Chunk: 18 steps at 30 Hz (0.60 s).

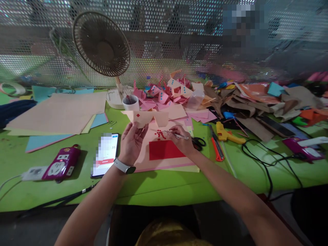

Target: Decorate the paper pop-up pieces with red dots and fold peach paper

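One left hand [133, 140]: holding a folded peach paper strip [145, 119].
Right hand [181, 139]: gripping a slim pale tool [183, 137].
Small red paper pieces [159, 134]: between hands, nearer the right.
Strip: long axis crosswise, beyond pieces.

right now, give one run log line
left hand: holds peach paper with red diamond | right hand: holds thin tool near red pieces | nearby: red sheet
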Motion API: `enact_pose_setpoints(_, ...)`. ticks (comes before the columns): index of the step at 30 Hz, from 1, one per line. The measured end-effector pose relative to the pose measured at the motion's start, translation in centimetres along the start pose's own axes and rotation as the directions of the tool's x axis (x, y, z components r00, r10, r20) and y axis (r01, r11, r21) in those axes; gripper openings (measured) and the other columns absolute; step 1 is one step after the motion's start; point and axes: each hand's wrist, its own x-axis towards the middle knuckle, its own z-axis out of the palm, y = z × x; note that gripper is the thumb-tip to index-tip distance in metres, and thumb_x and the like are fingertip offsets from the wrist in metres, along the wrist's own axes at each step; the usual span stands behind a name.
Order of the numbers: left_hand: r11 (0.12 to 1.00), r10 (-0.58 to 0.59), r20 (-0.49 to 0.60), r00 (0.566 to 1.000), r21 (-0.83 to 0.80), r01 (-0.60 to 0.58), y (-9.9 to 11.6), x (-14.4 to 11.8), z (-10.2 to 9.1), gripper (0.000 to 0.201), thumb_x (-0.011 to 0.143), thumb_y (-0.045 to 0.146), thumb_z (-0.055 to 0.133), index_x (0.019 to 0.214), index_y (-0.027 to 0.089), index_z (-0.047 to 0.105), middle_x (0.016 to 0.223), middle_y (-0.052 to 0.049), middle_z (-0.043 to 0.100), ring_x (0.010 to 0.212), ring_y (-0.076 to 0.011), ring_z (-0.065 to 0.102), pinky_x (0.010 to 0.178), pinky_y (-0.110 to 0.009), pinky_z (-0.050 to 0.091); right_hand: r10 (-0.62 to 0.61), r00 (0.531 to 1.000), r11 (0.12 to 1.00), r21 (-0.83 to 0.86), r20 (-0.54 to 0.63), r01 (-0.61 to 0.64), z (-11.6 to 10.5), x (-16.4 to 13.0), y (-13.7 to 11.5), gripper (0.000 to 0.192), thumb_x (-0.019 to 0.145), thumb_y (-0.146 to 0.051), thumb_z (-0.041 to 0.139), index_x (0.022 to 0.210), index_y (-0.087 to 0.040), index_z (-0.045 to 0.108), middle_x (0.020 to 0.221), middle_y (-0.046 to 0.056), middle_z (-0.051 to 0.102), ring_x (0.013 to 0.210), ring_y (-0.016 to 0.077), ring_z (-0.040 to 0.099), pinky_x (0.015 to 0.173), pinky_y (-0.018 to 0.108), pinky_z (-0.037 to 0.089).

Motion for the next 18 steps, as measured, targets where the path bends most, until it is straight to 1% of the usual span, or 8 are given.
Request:
enact_pose_setpoints(5,1.000,-0.010,-0.006,1.000,-0.001,0.010,0.00,-0.12,0.17,0.014,0.078,0.019,0.075,0.081,0.022,0.062,0.096,-0.001,0.075,0.097,-0.0155,0.071,0.105,-0.038,0.050,-0.044,0.999,0.993,-0.104,0.031,0.047,0.02,-0.35,-0.20,0.025,0.087,-0.050,0.060,0.094,-0.026,0.058,0.089,0.004,0.074,0.088,0.0213,0.071,0.076,0.032,0.054)
enact_pose_setpoints(8,1.000,-0.004,-0.009,1.000,0.010,0.004,0.00,-0.14,0.22,0.014,0.078,0.020,0.075,0.081,0.022,0.061,0.095,-0.001,0.075,0.099,-0.0164,0.071,0.106,-0.039,0.049,-0.084,0.995,0.980,-0.176,0.045,0.090,-0.06,-0.51,-0.30,0.025,0.089,-0.051,0.057,0.096,-0.027,0.059,0.091,0.003,0.075,0.090,0.0215,0.071,0.078,0.033,0.053)
enact_pose_setpoints(12,1.000,-0.006,-0.028,1.000,-0.008,0.006,-0.04,-0.14,0.28,0.014,0.078,0.017,0.074,0.080,0.021,0.061,0.097,-0.002,0.076,0.101,-0.0179,0.070,0.104,-0.039,0.050,-0.159,0.985,0.952,-0.255,0.067,0.171,-0.16,-0.65,-0.43,0.021,0.092,-0.046,0.054,0.095,-0.026,0.059,0.091,0.004,0.074,0.088,0.0214,0.070,0.078,0.033,0.051)
enact_pose_setpoints(15,1.000,-0.015,-0.035,0.999,-0.017,0.015,-0.05,-0.17,0.32,0.014,0.077,0.016,0.074,0.080,0.020,0.061,0.099,-0.003,0.076,0.101,-0.0185,0.071,0.104,-0.039,0.050,-0.156,0.985,0.956,-0.242,0.067,0.168,-0.05,-0.67,-0.31,0.019,0.092,-0.045,0.054,0.095,-0.027,0.059,0.093,0.004,0.074,0.090,0.0215,0.070,0.078,0.033,0.051)
enact_pose_setpoints(18,0.999,-0.017,-0.022,1.000,-0.029,0.016,-0.03,-0.21,0.33,0.014,0.077,0.016,0.074,0.082,0.019,0.062,0.097,-0.003,0.076,0.099,-0.0176,0.071,0.103,-0.038,0.051,-0.099,0.994,0.982,-0.160,0.041,0.105,0.17,-0.54,-0.06,0.021,0.089,-0.047,0.056,0.093,-0.026,0.058,0.090,0.003,0.073,0.088,0.0213,0.071,0.076,0.033,0.053)
